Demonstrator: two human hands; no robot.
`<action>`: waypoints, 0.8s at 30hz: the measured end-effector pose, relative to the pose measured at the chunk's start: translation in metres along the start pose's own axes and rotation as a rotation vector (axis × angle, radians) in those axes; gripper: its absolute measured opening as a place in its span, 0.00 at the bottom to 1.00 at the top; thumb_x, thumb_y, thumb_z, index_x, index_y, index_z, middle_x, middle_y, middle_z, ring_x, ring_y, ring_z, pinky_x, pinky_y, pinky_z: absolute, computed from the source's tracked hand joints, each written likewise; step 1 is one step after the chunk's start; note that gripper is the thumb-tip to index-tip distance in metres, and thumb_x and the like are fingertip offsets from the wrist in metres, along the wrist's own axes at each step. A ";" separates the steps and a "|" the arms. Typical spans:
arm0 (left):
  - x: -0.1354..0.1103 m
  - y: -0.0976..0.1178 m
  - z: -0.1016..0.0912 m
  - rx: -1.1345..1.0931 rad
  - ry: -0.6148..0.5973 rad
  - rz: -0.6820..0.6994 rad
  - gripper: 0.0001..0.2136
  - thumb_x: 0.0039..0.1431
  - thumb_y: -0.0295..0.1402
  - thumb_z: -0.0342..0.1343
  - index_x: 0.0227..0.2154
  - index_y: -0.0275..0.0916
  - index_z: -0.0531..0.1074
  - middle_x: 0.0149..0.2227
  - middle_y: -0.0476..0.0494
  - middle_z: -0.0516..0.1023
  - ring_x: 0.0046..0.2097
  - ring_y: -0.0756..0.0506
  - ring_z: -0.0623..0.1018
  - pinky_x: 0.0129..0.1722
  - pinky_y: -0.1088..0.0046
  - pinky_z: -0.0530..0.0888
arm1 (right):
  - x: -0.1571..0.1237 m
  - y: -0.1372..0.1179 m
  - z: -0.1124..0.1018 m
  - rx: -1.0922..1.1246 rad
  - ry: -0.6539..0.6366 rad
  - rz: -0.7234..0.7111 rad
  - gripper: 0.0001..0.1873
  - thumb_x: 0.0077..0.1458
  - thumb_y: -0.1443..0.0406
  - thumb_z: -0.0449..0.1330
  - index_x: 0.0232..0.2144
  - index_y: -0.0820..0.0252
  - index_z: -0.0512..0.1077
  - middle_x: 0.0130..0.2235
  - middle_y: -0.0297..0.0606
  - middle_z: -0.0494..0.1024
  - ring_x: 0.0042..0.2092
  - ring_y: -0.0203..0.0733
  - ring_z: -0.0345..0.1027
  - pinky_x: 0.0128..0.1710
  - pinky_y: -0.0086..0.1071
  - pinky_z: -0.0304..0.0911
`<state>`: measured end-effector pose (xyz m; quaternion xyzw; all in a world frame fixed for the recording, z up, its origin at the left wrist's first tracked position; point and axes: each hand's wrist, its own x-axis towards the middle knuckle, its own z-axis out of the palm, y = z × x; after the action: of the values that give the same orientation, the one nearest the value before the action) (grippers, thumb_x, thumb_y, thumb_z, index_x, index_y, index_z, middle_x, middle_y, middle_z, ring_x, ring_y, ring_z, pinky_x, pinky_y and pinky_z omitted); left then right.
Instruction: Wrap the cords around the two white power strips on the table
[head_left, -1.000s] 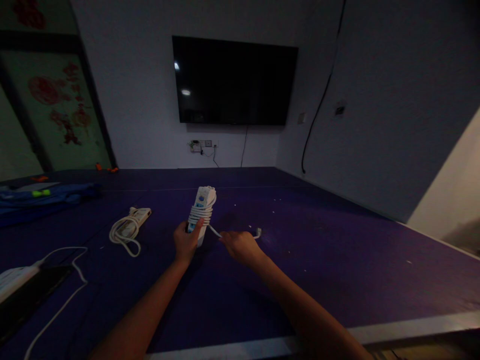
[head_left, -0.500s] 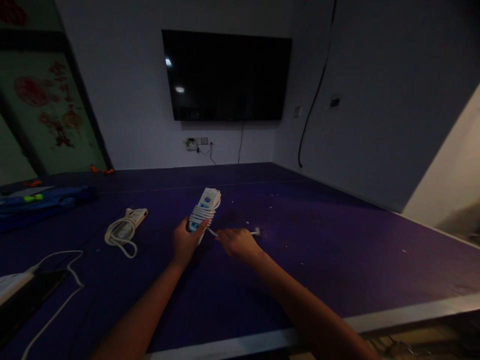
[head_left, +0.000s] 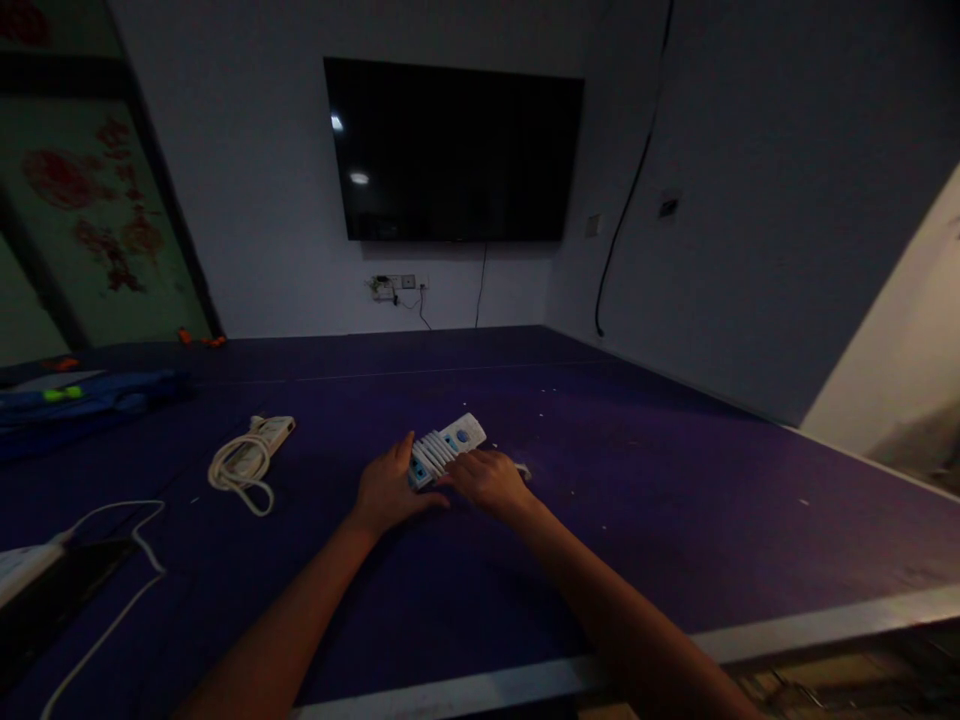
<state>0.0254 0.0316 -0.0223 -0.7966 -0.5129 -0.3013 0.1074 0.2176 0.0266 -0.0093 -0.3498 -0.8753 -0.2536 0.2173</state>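
A white power strip (head_left: pixel 470 432) with blue sockets lies tilted to the right on the purple tabletop, its white cord (head_left: pixel 433 455) wound several times around the middle. My left hand (head_left: pixel 388 488) is at the strip's near end, fingers along its far side and thumb stretched out on the near side. Against the windings, my right hand (head_left: pixel 487 480) has its fingers closed on the cord; the fingertips are partly hidden. The plug (head_left: pixel 523 470) shows just beyond my right knuckles.
Another power strip (head_left: pixel 281 432) with a looped white cord (head_left: pixel 240 465) lies to the left. A white device and cable (head_left: pixel 154 540) are at the near left, folded blue cloth (head_left: pixel 112 392) behind them. A television (head_left: pixel 457 150) hangs on the far wall.
The power strip has turned clockwise and come down toward the tabletop. My left thumb has come off the windings and spread out. My right hand has moved slightly right, against the strip.
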 end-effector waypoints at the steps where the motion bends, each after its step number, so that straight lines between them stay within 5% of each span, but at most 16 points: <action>1: 0.000 0.002 0.000 0.020 -0.013 0.019 0.50 0.33 0.65 0.54 0.55 0.29 0.60 0.50 0.25 0.71 0.47 0.34 0.75 0.45 0.63 0.71 | 0.000 -0.001 0.001 0.005 -0.003 -0.020 0.17 0.62 0.57 0.50 0.30 0.62 0.71 0.29 0.39 0.74 0.32 0.37 0.67 0.28 0.28 0.53; 8: -0.001 0.012 0.005 0.062 -0.084 0.013 0.38 0.47 0.58 0.50 0.52 0.30 0.62 0.45 0.28 0.74 0.43 0.36 0.77 0.39 0.64 0.72 | 0.000 -0.006 0.000 0.011 -0.012 -0.081 0.18 0.62 0.57 0.49 0.29 0.62 0.72 0.28 0.39 0.74 0.30 0.37 0.67 0.28 0.29 0.54; 19: 0.005 -0.006 -0.003 -0.050 -0.123 -0.320 0.28 0.47 0.58 0.51 0.42 0.40 0.68 0.39 0.40 0.78 0.40 0.40 0.78 0.34 0.71 0.69 | -0.005 0.019 0.002 0.146 0.008 0.130 0.17 0.60 0.55 0.51 0.42 0.59 0.71 0.37 0.41 0.77 0.35 0.38 0.71 0.29 0.26 0.58; 24: 0.007 -0.010 -0.007 -0.103 -0.176 -0.299 0.27 0.46 0.58 0.51 0.40 0.41 0.69 0.39 0.41 0.78 0.41 0.41 0.77 0.35 0.71 0.69 | -0.004 0.022 0.001 0.089 0.059 0.094 0.14 0.62 0.59 0.51 0.43 0.58 0.71 0.36 0.40 0.78 0.35 0.38 0.71 0.31 0.26 0.58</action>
<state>0.0162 0.0383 -0.0141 -0.7391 -0.6170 -0.2691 -0.0248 0.2362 0.0387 -0.0062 -0.3728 -0.8616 -0.2140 0.2698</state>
